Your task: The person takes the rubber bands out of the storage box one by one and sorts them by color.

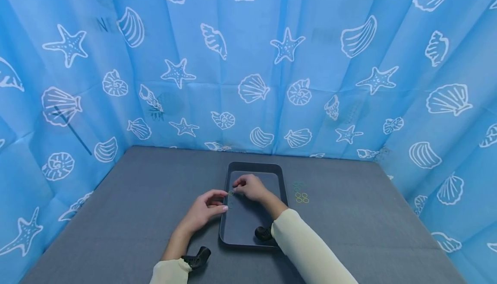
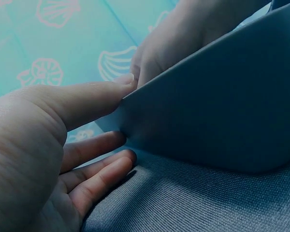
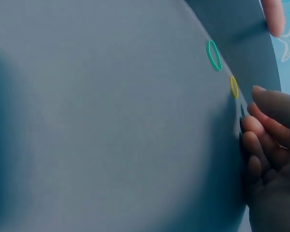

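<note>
A dark grey tray lies on the table, two small rings on its floor by the left wall. The green ring is nearer me; the yellow ring lies just beyond it. My right hand is inside the tray, fingers loosely bent and low over the floor near the yellow ring. In the right wrist view, nothing shows between its thumb and fingers. My left hand is at the tray's left side. Its thumb lies at the rim, with the other fingers beside the outer wall.
On the grey table, several yellow rings and green rings are grouped just right of the tray. A blue curtain with white shells surrounds the table's back and sides. Black wrist devices sit at both sleeves.
</note>
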{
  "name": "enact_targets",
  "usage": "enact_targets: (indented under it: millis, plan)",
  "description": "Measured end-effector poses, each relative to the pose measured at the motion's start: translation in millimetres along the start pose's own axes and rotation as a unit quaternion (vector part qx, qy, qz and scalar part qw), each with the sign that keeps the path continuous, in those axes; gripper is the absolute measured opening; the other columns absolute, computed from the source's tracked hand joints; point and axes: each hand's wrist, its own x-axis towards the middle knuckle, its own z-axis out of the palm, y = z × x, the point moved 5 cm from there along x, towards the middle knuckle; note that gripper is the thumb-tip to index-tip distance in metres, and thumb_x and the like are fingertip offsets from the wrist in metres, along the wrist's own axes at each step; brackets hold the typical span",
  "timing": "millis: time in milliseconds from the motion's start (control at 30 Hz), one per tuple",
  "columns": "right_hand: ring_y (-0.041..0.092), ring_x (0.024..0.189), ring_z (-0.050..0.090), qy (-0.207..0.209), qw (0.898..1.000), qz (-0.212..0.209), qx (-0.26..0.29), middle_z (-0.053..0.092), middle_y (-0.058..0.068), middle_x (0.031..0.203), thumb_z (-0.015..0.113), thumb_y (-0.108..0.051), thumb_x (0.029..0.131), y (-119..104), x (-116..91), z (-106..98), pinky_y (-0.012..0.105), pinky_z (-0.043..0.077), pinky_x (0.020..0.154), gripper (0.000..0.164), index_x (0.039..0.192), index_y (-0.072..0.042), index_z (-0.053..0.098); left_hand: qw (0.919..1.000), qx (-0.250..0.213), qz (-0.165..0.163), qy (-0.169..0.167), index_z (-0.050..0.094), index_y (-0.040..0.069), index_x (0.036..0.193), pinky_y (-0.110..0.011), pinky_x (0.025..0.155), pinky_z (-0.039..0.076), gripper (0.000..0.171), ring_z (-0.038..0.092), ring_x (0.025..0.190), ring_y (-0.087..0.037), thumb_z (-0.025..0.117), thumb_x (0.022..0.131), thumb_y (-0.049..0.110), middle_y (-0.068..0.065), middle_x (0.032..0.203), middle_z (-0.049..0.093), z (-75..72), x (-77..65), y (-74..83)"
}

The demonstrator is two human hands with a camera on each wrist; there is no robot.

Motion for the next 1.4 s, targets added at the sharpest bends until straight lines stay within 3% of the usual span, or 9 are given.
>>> enact_targets:
  millis: [200,567,867,1200,1400]
  plan:
    - [0.013,0.072,0.053,-0.022,1.000,-0.009,-0.012,0.061,-0.001,0.083,0.069,-0.013,0.091,-4,2,8,0.027,0.042,0.064,0.017,0.104,-0.003,0.070,0.9999,-0.004,0.010,-0.004,0.062,0.010,0.124,-0.038,0.084,0.050,0.038,0.059,0.102,-0.025,0.073,0.089,0.018,-0.014,0.126,0.059,-0.3,0.3,-0.6]
    - [0.012,0.074,0.055,-0.013,1.000,0.006,-0.028,0.062,-0.001,0.083,0.069,-0.012,0.091,-6,2,12,0.030,0.045,0.068,0.007,0.094,-0.006,0.071,1.0000,0.003,0.003,0.001,0.062,0.010,0.124,-0.036,0.082,0.051,0.038,0.060,0.101,-0.024,0.073,0.088,0.016,-0.013,0.125,0.060,-0.1,-1.4,3.1]
    - [0.011,0.071,0.054,-0.036,0.996,0.014,-0.074,0.061,-0.005,0.078,0.068,-0.016,0.092,-6,2,13,0.029,0.043,0.067,0.009,0.084,-0.012,0.070,0.9999,0.008,0.002,0.012,0.061,0.002,0.125,-0.044,0.084,0.049,0.037,0.059,0.102,-0.029,0.070,0.089,0.007,-0.020,0.125,0.059,1.5,-0.1,2.0]
    - [0.012,0.071,0.053,-0.055,0.994,0.012,-0.099,0.060,-0.006,0.077,0.066,-0.015,0.093,-8,1,14,0.030,0.042,0.070,0.013,0.080,-0.014,0.068,0.9999,0.008,0.006,0.005,0.063,0.011,0.123,-0.037,0.084,0.050,0.037,0.060,0.101,-0.023,0.074,0.087,0.016,-0.011,0.123,0.061,0.6,0.5,1.6]
    - [0.012,0.070,0.053,-0.065,0.995,0.000,-0.076,0.060,-0.004,0.078,0.064,-0.014,0.094,-7,-1,12,0.029,0.042,0.068,0.014,0.081,-0.012,0.068,0.9999,0.004,0.009,0.004,0.063,0.011,0.123,-0.037,0.084,0.050,0.037,0.060,0.101,-0.024,0.073,0.088,0.016,-0.011,0.123,0.061,0.5,0.5,1.7]
